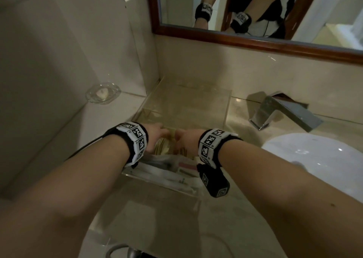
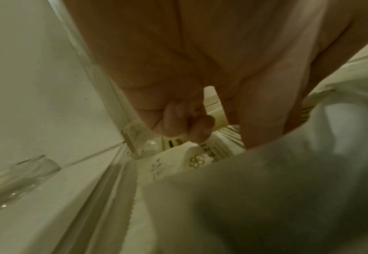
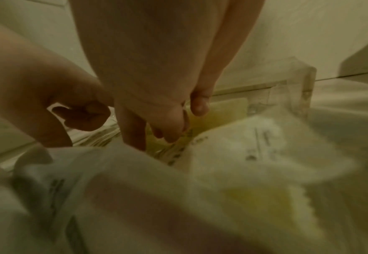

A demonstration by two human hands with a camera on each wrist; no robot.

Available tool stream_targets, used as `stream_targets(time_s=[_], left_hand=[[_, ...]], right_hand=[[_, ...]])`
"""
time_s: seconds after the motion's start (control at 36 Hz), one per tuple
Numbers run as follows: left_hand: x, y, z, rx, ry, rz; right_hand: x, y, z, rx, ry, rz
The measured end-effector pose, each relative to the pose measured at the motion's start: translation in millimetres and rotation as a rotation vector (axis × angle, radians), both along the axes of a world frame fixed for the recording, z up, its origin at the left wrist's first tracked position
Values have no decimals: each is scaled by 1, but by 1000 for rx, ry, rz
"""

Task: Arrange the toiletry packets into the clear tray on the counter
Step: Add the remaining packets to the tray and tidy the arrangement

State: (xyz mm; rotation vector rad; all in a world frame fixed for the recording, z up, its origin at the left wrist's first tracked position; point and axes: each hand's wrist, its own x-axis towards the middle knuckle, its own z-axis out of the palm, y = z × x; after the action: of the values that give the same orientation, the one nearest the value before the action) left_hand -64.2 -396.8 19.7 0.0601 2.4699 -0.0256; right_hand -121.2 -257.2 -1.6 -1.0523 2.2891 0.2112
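Both of your hands are reaching down into the clear tray (image 1: 227, 104), which is sitting on the counter (image 1: 241, 110) in the middle of the head view, pushed into the corner below the mirror (image 1: 255, 10).

Your left hand (image 1: 156, 137) is sitting just left of centre. In the left wrist view its fingers (image 2: 200, 127) are curling in over the striped toiletry packets (image 2: 200, 158) lying inside the tray, but whether they are actually pinching one I cannot tell.

Your right hand (image 1: 186, 141) is sitting beside it, nearly touching. In the right wrist view its fingertips (image 3: 170, 132) are bending down onto a yellowish packet (image 3: 220, 113) standing against the tray's far wall; a firm grip is not plainly showing there either.

More white packets (image 1: 167, 169) are lying in the tray's near section, lower centre of the head view, blurred in both wrist views.

A glass soap dish (image 1: 103, 94) is resting at centre left, the faucet (image 1: 282, 114) at centre right, and the white basin (image 1: 318, 159) at the right edge.
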Motion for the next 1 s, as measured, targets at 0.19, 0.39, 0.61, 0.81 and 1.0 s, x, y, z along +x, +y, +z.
stream_targets(time_s=[0.19,0.39,0.61,0.81,1.0], left_hand=[[3,6,-5,44,57,0],[3,4,-7,-40,24,-11],[9,-9,-17,-30,-4,122],[9,-10,-21,-92,-4,116],[17,-10,-31,-185,91,79]], right_hand=[[-2,21,-3,-29,29,105],[2,14,-2,-33,10,239],[2,15,-4,-75,-27,123],[4,25,11,8,-30,137],[11,29,11,46,-11,218]])
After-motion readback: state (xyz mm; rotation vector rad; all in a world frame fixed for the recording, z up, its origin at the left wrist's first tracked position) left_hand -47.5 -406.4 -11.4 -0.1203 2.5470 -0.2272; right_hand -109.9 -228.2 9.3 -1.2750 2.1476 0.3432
